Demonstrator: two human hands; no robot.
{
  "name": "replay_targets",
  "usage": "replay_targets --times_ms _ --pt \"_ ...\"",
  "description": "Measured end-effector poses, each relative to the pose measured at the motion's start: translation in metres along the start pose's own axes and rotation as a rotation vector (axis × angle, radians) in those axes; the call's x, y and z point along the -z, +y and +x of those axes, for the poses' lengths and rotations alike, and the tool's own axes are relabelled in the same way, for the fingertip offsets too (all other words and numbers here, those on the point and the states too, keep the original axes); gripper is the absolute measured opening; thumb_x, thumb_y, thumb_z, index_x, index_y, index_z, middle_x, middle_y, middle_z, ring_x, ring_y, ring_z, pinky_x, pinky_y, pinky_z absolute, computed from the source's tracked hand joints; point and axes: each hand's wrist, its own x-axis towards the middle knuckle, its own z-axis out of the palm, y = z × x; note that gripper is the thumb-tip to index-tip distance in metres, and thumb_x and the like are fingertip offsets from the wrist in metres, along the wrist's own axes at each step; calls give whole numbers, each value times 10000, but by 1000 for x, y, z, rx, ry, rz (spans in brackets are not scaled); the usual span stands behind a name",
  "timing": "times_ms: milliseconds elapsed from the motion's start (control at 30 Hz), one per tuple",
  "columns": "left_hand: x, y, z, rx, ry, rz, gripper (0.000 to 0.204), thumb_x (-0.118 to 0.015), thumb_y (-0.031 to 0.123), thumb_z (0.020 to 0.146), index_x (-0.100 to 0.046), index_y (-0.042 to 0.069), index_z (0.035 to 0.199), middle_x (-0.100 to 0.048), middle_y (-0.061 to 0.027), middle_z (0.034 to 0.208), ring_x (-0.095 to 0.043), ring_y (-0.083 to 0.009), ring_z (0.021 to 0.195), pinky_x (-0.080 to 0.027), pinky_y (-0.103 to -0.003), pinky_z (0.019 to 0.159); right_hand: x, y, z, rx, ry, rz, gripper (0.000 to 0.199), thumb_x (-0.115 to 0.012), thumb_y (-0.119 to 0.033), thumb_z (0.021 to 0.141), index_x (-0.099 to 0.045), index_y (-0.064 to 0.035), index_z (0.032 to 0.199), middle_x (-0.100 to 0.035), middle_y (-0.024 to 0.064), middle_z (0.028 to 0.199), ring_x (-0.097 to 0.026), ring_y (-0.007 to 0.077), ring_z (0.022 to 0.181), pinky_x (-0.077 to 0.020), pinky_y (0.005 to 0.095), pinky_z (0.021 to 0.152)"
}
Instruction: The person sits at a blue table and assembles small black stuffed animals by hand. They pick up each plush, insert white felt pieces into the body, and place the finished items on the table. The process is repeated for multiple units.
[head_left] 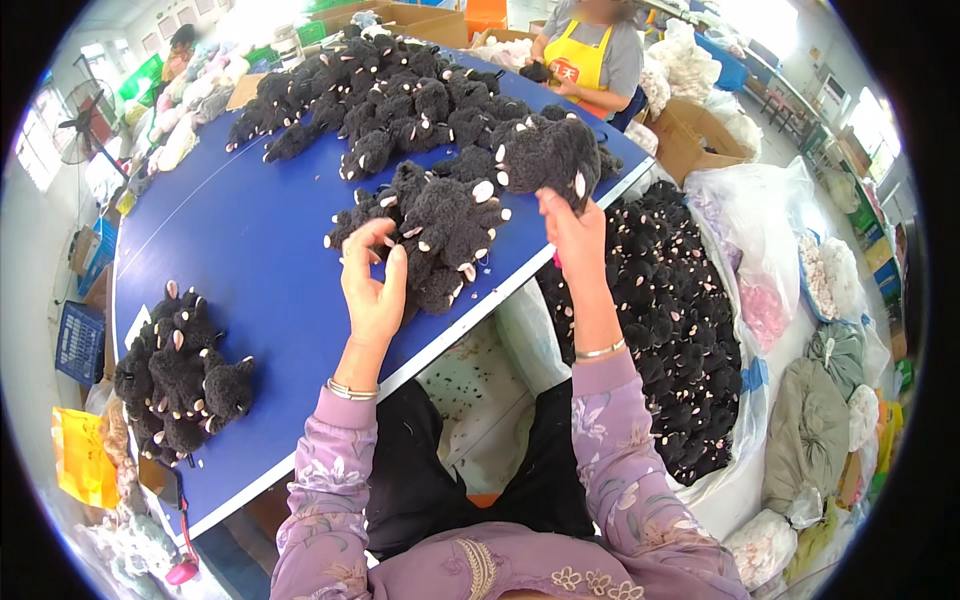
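Right hand [575,235] grasping black plush paw [545,155] (lifted above blue table [250,250]), left hand [372,285] pinching another paw [440,235].

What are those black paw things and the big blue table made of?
The black paw in the right hand looks like fuzzy plush fabric: its surface is shaggy and matte, with pale, smoother claw pieces, possibly felt. The blue table looks like a hard, smooth painted or laminated board, since it shines faintly and has a white edge.

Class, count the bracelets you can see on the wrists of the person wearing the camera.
2. One bracelet circles the left wrist below the left hand; the other bracelet circles the right wrist below the right hand. Sleeves may hide more.
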Motion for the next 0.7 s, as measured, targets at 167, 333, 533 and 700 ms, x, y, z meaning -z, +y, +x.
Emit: replay_targets --times_ms 167,333,533,700 --pt "-3 20 -3 311 -384 -822 551 -616 215 889 -393 -3 1343 -599 -89 1069 -605 -143 825 -490 -245 675 -12 -13 -35 -68 -408 -11 107 -629 -122 840 -627 -26 792 -525 -37 664 -453 42 579 -361 213 518" --pt "-6 20 -9 529 -393 -874 539 -678 237 855 -436 -4 1272 -609 -81 1015 -619 -154 771 -540 -273 608 -26 -12 -49 -43 -696 -144 237 -643 -89 827 -632 28 1033 -599 -24 858 -491 47 761 -436 242 661" --pt "-1 28 -5 630 -359 -798 376 -671 96 831 -546 3 1173 -644 -50 1036 -613 -129 900 -504 -267 794 -38 -4 -49 118 -510 62 424 -702 -85 811 -546 20 1191 -615 52 1022 -571 114 947 -493 266 824" --pt "0 29 -6 588 -447 -714 392 -610 54 826 -539 2 1208 -619 -56 1099 -582 -147 989 -479 -303 872 -41 1 -51 198 -373 0 320 -668 -97 845 -580 40 1120 -608 38 977 -560 88 899 -476 234 769"
